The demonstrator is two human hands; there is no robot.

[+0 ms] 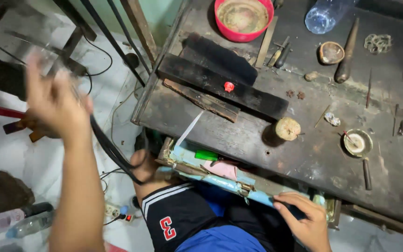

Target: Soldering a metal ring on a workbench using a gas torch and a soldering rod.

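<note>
A dark, worn workbench (313, 154) fills the right. Pale floor (19, 154) lies left, with cables and a power strip (113, 212) near; a green wall (157, 14) stands far.
</note>
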